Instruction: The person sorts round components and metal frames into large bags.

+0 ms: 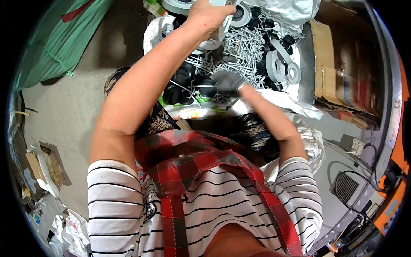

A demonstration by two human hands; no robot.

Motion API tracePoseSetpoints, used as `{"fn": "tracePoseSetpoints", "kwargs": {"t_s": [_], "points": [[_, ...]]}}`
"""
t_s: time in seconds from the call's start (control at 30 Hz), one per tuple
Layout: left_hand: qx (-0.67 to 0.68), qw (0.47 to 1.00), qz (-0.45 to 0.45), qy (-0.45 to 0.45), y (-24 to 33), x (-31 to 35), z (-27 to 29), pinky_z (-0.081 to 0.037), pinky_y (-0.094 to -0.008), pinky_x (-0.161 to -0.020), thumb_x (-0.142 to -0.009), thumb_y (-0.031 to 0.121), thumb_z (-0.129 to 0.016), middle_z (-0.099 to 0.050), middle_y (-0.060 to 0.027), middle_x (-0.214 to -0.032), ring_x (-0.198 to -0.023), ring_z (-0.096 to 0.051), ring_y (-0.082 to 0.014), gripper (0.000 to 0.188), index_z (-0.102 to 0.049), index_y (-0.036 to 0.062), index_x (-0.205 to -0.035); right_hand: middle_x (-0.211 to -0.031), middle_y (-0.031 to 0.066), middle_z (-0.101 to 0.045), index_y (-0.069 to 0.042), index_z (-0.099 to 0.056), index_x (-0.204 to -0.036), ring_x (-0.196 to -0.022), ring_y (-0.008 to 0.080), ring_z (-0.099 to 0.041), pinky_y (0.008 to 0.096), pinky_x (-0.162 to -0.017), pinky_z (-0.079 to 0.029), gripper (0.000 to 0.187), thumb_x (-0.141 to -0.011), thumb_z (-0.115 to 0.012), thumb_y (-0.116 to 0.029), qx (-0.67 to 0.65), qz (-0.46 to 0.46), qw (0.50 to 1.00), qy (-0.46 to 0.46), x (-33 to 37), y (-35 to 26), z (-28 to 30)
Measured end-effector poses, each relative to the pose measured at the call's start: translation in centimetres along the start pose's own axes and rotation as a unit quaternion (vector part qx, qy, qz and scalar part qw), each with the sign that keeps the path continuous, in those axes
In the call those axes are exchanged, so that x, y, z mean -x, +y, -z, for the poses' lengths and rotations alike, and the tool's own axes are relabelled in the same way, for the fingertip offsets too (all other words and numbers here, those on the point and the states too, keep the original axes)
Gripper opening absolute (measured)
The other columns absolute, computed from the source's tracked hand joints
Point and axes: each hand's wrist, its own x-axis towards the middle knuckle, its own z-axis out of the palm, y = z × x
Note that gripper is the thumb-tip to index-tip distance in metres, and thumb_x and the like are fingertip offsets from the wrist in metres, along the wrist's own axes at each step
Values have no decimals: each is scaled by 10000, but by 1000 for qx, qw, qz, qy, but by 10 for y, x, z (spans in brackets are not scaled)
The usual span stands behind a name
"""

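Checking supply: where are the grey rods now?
The grey rods lie mostly in the head view's upper part, right of centre, beyond the right hand and left of the flat grey rings.

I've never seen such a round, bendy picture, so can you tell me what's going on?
There's no robot, just a person. A camera on their head looks down, and its wide lens bends straight edges. That's why you see the striped shirt and red apron from above. The left hand grips a pale part. The right hand is blurry and seems to wear a dark glove; I can't tell whether it holds anything. Around it lie thin grey rods, black round parts and grey rings, on white plastic.
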Motion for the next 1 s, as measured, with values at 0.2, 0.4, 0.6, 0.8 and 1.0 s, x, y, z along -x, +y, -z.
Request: {"fn": "tracePoseSetpoints", "kwargs": {"t_s": [0.2, 0.4, 0.6, 0.8, 1.0], "points": [[-73, 991, -57, 101, 15, 7, 6, -467, -333, -778, -771, 276, -695, -657, -141, -947, -868, -614, -218, 403, -626, -18, -1038, -664, 194, -601, -23, -642, -728, -651, 332, -617, 455, -606, -490, 249, -811, -512, -219, 151, -129, 979, 38, -16, -39, -73], [-222, 970, -55, 86, -25, -2, 15, -487, -332, -650, -779, 317, -690, -651, -76, -816, -709, -609, -169, 409, -639, -51, -949, -1068, 185, -605, -62, -673, -785, -982, 333, -569, 393, -839, -462, 245, -707, -731, -287, -17, -191, 957, 217, 6, -91, 85], [112, 969, 155, -159, -16, 19, -12, -530, -330, -660, -855, 309, -629, -642, -121, -935, -780, -638, -184, 418, -581, -66, -1035, -1155, 167, -577, -17, -645, -909, -1159, 218, -516, 338, -876, -450, 289, -719, -775, -192, -147, -167, 920, 324, 31, -88, 150], [93, 959, 154, -220, -1, 30, -5, -556, -353, -738, -882, 306, -603, -646, -134, -994, -851, -654, -189, 422, -560, -62, -1085, -1182, 194, -508, -81, -394, -1305, -1100, 307, -496, 388, -931, -431, 849, -608, -824, -306, 16, -150, 949, 278, 24, -99, 176], [114, 938, 196, -263, -7, 24, -7, -558, -347, -773, -885, 304, -605, -644, -120, -1025, -879, -653, -177, 428, -555, -55, -1114, -1139, 219, -489, -49, -451, -1253, -1072, 405, -468, 473, -930, -405, 757, -599, -759, -274, 162, 73, 959, 220, 39, -79, 184]]}}
